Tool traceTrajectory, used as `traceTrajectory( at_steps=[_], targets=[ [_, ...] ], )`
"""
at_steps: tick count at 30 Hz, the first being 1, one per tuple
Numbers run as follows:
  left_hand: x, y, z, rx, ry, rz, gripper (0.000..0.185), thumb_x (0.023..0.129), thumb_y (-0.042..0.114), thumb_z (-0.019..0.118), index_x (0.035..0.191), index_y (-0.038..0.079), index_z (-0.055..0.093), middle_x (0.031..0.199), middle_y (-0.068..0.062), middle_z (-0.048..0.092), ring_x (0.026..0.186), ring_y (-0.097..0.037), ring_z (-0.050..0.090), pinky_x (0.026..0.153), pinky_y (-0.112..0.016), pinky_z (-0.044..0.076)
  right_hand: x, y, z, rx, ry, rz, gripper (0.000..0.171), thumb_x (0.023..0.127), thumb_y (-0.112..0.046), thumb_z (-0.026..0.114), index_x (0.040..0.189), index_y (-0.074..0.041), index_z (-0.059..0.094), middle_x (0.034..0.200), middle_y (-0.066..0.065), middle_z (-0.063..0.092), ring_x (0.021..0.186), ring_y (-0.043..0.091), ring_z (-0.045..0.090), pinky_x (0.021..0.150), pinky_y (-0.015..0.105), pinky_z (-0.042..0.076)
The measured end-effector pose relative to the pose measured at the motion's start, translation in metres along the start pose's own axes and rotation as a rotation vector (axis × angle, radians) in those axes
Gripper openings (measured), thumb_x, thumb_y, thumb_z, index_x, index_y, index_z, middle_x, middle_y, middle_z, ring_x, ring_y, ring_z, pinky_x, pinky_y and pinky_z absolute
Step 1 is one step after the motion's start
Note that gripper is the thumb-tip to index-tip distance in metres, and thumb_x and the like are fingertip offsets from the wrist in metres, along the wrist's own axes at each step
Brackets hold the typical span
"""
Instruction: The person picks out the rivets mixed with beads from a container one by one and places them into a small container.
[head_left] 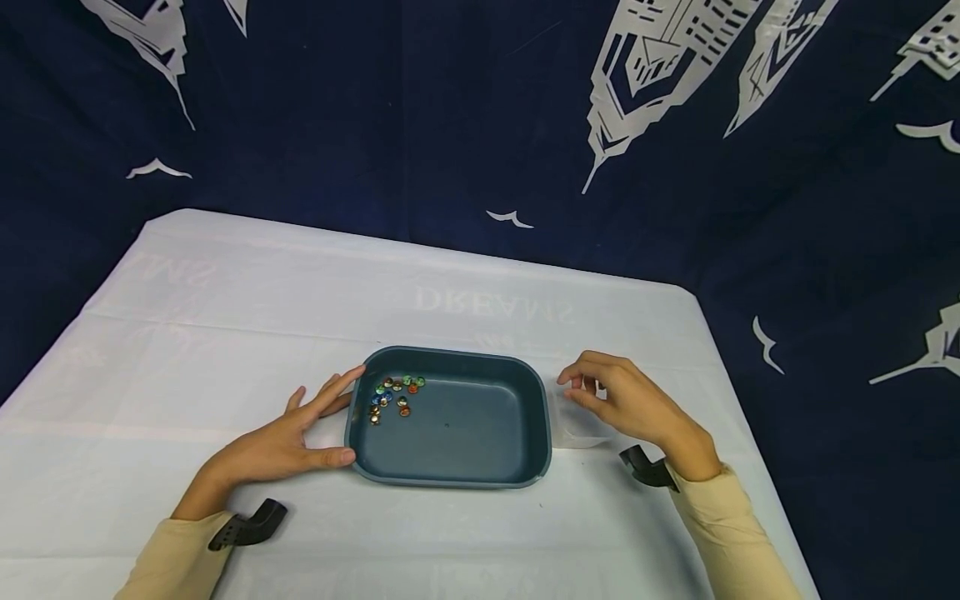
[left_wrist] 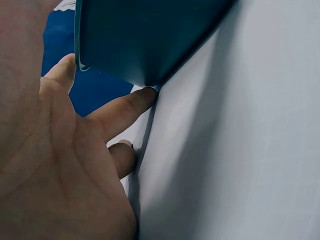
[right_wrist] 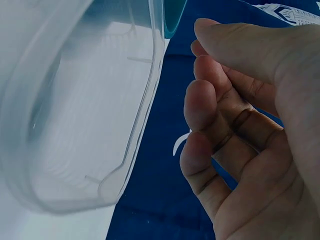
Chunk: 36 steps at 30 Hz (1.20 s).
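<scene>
Left hand point(head_left: 288, 442) lies flat, fingers straight, touching the dark teal plastic tray point(head_left: 450, 471) at frame centre; right hand point(head_left: 630, 404), loosely curled, hovers beside a clear plastic lid point(head_left: 581, 433), holding nothing.

The tray point(head_left: 457, 462) is dark blue-green. The little beads point(head_left: 393, 393) in it are green, blue, orange and gold. The container point(right_wrist: 75, 115) is see-through, with no colour. The table point(head_left: 225, 317) has a white cloth with faint grey letters. The curtain point(head_left: 375, 108) is dark blue with white buildings and birds. The sleeves point(head_left: 735, 525) are cream.
</scene>
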<state>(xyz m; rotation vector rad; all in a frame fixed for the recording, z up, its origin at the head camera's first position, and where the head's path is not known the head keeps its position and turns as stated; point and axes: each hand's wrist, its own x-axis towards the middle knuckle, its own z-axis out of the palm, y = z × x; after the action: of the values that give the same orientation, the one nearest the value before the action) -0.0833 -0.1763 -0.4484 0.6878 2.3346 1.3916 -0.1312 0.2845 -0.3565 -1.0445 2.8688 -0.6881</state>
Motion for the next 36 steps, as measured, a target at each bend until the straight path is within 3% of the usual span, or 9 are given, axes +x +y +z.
traceTrajectory(
  at_steps=[4,8,15,21,30,36],
  targets=[
    [0.0,0.0,0.0,-0.002,-0.002,0.0,0.099,0.089,0.031,0.078,0.161,0.039,0.01,0.161,-0.017,0.033,0.151,-0.044,0.02,0.112,-0.071,-0.02,0.004,-0.003,0.002,0.017,-0.004,-0.005,0.014,0.089,-0.01,0.076,0.103,-0.01,0.074,0.084,-0.013,0.058,0.076,0.002,0.053,0.059,0.024,0.049],
    [0.0,0.0,-0.001,-0.008,-0.006,-0.006,0.099,0.088,0.031,0.078,0.161,0.039,0.01,0.159,-0.018,0.035,0.153,-0.045,0.011,0.112,-0.07,-0.021,0.006,-0.005,0.005,0.021,-0.016,-0.004,0.013,0.09,-0.012,0.076,0.103,-0.012,0.074,0.083,-0.013,0.058,0.075,0.002,0.053,0.059,0.028,0.051],
    [0.0,0.001,-0.001,-0.01,-0.006,-0.001,0.099,0.088,0.03,0.078,0.161,0.038,0.01,0.158,-0.019,0.038,0.154,-0.043,-0.003,0.112,-0.07,-0.021,0.009,-0.008,0.006,0.012,-0.018,-0.018,0.012,0.091,-0.012,0.075,0.102,-0.013,0.074,0.083,-0.013,0.058,0.075,0.001,0.052,0.059,0.022,0.048],
    [0.0,0.001,-0.001,-0.012,-0.006,0.006,0.099,0.089,0.03,0.078,0.161,0.038,0.01,0.158,-0.019,0.038,0.154,-0.044,0.0,0.112,-0.071,-0.021,0.013,-0.009,0.008,0.029,-0.024,-0.035,0.013,0.09,-0.011,0.075,0.103,-0.012,0.074,0.084,-0.012,0.06,0.075,0.002,0.052,0.06,0.023,0.048],
    [0.0,0.0,-0.001,0.005,-0.005,0.002,0.1,0.089,0.031,0.078,0.161,0.038,0.009,0.163,-0.017,0.028,0.146,-0.043,0.033,0.112,-0.072,-0.019,0.019,-0.014,0.011,0.035,-0.032,-0.06,0.015,0.09,-0.013,0.076,0.104,-0.009,0.074,0.086,-0.012,0.061,0.075,0.002,0.052,0.06,0.024,0.049],
    [0.0,0.0,-0.001,-0.003,-0.003,-0.004,0.101,0.088,0.032,0.079,0.161,0.039,0.009,0.159,-0.017,0.035,0.151,-0.044,0.021,0.112,-0.071,-0.019,0.024,-0.018,0.013,0.034,-0.034,-0.077,0.015,0.09,-0.013,0.076,0.104,-0.008,0.074,0.085,-0.012,0.06,0.075,0.002,0.051,0.06,0.022,0.048]
  ],
)
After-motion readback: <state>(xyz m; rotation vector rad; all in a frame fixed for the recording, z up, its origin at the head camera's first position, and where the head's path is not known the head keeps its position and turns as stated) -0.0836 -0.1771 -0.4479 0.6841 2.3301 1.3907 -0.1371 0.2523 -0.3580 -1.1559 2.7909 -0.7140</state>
